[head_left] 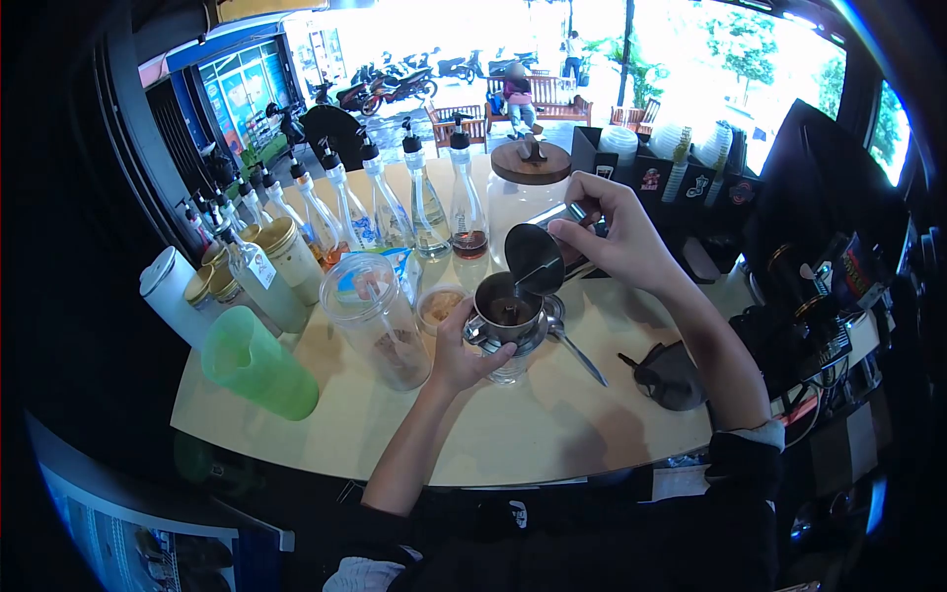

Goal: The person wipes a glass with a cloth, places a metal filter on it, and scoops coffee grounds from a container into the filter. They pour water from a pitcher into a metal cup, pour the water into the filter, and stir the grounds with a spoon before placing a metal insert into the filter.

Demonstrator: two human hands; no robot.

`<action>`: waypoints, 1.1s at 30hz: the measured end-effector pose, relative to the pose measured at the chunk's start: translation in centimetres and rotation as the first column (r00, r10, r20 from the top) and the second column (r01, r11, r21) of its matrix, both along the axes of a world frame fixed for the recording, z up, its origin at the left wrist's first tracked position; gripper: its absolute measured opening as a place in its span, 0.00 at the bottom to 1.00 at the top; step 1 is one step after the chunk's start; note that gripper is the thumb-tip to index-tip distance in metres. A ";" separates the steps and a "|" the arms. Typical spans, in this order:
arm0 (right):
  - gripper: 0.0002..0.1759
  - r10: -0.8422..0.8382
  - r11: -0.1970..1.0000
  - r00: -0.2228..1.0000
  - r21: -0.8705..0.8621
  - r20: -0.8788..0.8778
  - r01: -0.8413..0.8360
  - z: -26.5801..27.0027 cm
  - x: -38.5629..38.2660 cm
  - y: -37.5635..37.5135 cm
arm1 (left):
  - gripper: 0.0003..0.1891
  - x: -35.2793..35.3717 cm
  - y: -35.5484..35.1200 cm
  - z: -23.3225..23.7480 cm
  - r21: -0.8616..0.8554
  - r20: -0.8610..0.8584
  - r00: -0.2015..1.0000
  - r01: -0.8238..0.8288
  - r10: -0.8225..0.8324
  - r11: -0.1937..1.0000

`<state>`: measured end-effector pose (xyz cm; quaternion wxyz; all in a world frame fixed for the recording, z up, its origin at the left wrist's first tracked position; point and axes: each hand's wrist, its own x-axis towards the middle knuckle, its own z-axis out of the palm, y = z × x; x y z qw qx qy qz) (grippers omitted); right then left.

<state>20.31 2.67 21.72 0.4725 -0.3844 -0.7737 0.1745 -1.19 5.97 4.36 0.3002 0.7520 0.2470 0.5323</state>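
My left hand (468,357) is closed around the side of a small metal coffee dripper (491,335), which sits over a clear glass (510,371). Dark contents show inside the dripper. Above it, my right hand (623,235) grips a metal pitcher (536,259) by its handle, tilted so its mouth points down to the left. A thin stream runs from its lip into the dripper. Close to my left hand are a small tub of brownish contents (441,307) and a tall clear plastic jar (380,326). A spoon (578,352) lies right of the dripper.
Pump bottles (426,202) line the back of the table (513,439). A green pitcher (258,365), lidded canisters (288,259) and a labelled bottle (261,281) stand left. A wood-lidded jar (533,163) is behind; a dark pouch-like object (673,380) lies right. A person sits outside.
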 end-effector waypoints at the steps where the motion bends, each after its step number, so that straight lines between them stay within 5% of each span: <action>1: 0.14 0.004 1.000 1.000 -0.009 -0.007 -0.004 0.0 0.0 -0.1 | 0.33 0.0 0.0 0.0 0.005 0.002 1.000 -0.008 0.008 1.000; 11: 0.13 -0.020 0.999 0.999 0.029 0.030 0.019 0.2 0.2 -0.2 | 0.32 -0.1 -0.5 0.7 0.015 -0.022 1.000 -0.016 0.016 1.000; 17: 0.12 0.002 0.992 0.992 -0.126 -0.122 -0.017 0.5 0.3 -1.2 | 0.32 0.0 -0.4 0.6 0.003 0.002 1.000 0.010 -0.010 1.000; 23: 0.13 -0.086 0.994 0.996 0.067 -0.022 0.087 -1.6 2.2 0.3 | 0.32 0.0 -0.2 0.3 0.022 0.010 1.000 0.006 -0.007 1.000; 25: 0.14 -0.094 0.994 0.942 -0.087 -0.323 0.070 -3.0 2.7 0.3 | 0.32 0.0 -0.1 0.0 0.023 0.015 1.000 -0.002 0.002 1.000; 33: 0.13 -0.338 0.913 0.700 -0.399 -0.629 0.082 -12.2 7.5 0.7 | 0.32 0.2 -0.3 0.2 -0.015 0.083 0.996 0.040 -0.039 0.999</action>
